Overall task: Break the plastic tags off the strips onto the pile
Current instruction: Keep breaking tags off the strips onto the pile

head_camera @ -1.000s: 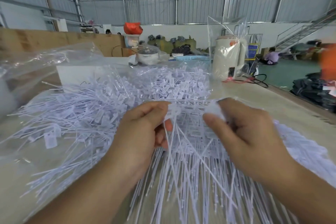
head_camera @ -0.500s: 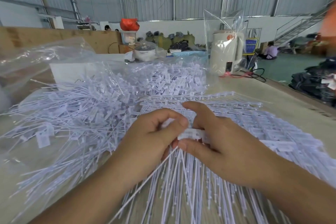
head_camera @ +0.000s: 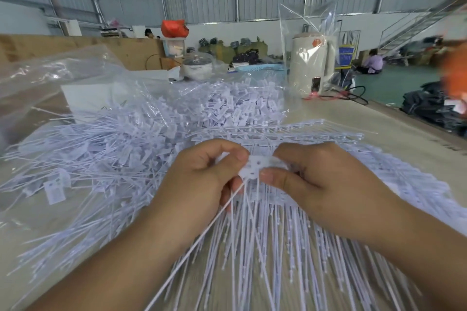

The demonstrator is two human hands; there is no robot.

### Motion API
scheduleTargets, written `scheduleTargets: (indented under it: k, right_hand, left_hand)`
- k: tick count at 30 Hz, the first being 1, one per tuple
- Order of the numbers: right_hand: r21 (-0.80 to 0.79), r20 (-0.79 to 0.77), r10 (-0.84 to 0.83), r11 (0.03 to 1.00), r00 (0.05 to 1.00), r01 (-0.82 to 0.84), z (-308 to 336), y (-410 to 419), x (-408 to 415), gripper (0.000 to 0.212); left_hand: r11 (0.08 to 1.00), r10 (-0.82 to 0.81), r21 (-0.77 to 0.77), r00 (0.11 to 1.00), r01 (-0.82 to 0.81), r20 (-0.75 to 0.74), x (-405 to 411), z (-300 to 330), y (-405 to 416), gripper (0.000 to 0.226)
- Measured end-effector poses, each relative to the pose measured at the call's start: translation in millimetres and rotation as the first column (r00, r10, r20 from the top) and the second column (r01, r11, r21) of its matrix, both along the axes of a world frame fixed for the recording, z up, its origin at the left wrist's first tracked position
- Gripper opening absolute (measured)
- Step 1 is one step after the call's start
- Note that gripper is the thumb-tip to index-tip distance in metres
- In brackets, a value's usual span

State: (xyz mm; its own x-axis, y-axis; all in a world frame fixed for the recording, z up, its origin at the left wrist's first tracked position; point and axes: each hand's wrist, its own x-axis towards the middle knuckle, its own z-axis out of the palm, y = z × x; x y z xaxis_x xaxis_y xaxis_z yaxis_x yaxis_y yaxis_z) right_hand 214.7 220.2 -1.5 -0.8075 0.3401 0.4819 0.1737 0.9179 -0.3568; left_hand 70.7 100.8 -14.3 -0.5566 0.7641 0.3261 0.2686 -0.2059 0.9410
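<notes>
You are working mid-step: one tag (head_camera: pixel 252 168) is being pinched between both hands at the top edge of the strip (head_camera: pixel 278 134), just above the fan of thin tails (head_camera: pixel 265 235) running toward you. Judgement: this is the snap-off itself, not the drop.

Grip, left hand (head_camera: pixel 202 179): fingers are curling in, thumb and forefinger closing on the left end of the tag. One long tail is passing under this hand and slanting down toward the near left.

Grip, right hand (head_camera: pixel 321 184): thumb is pressing the right end of the same tag from below, fingers curling over the top. Both grips are tight on it, and the thumbs are almost touching.

Whether the tag is already free of the strip: cannot tell, the fingers are hiding the joint.

The pile (head_camera: pixel 106 159) of loose tags is lying on the left of the counter (head_camera: pixel 379 124), spreading onto a clear bag (head_camera: pixel 50 76), near your left hand. More strips are stacking at the right, partly under your right forearm.

Next move, as judged: you are needing a short twist or bend between the two hands to break the joint, then a toss left onto the pile. The right hand should be holding the strip steady so that neighbouring tags are not tearing off with it.
</notes>
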Motion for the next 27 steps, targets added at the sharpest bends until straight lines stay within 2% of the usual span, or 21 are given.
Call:
scheduleTargets:
  k: [4, 5, 7, 9, 11, 13, 15, 16, 18, 22, 27]
  right_hand:
    - [0.066, -0.161, -0.073, 0.994, 0.984, 0.085, -2, -11, -5, 0.045]
    - [0.047, -0.229, -0.089, 0.994, 0.969, 0.102, -2, -11, -6, 0.045]
    - [-0.037, -0.392, -0.153, 0.988, 0.907, 0.151, 1, -5, -5, 0.048]
    - [-0.074, -0.46, -0.181, 0.984, 0.87, 0.165, 6, 1, 0, 0.049]
    - [-0.106, -0.379, -0.082, 0.993, 0.922, 0.045, 5, 3, 4, 0.039]
    - [-0.12, -0.189, 0.049, 0.99, 0.981, -0.073, -1, 0, 3, 0.032]
    - [-0.044, -0.041, 0.1, 0.994, 0.994, -0.102, -6, -3, -2, 0.052]
    - [-0.014, -0.005, 0.111, 0.994, 0.994, -0.111, -7, -4, -4, 0.058]
    - [-0.015, 0.028, 0.157, 0.988, 0.987, -0.157, -6, -4, -5, 0.055]
    - [0.013, 0.075, 0.166, 0.986, 0.983, -0.168, -4, -3, -3, 0.04]
    - [-0.027, 0.077, 0.163, 0.986, 0.984, -0.162, -6, -7, -3, 0.03]
  left_hand:
    - [0.994, 0.057, 0.084, 0.99, -0.069, 0.13, 8, 0, 2, 0.013]
    - [0.988, 0.076, 0.121, 0.978, -0.1, 0.192, 10, 0, 2, 0.012]
    - [0.972, 0.101, 0.17, 0.939, -0.164, 0.33, 9, -1, 3, 0.023]
    - [0.966, 0.125, 0.165, 0.921, -0.198, 0.369, 4, 1, 3, 0.027]
    - [0.971, 0.13, 0.15, 0.937, -0.187, 0.325, 1, 1, 3, 0.027]
    - [0.981, 0.146, 0.102, 0.974, -0.165, 0.173, 2, -3, 3, 0.027]
    - [0.995, 0.087, 0.04, 0.996, -0.086, -0.026, 6, -6, 3, 0.023]
    - [0.999, 0.05, 0.021, 0.996, -0.048, -0.073, 8, -7, 4, 0.021]
    - [1.0, -0.007, 0.003, 0.998, 0.007, -0.061, 11, -7, 3, 0.013]
    - [0.997, -0.082, -0.002, 0.996, 0.082, 0.022, 11, -7, 1, 0.025]
    - [0.998, -0.053, -0.052, 0.989, 0.047, -0.137, 12, -9, -1, 0.019]
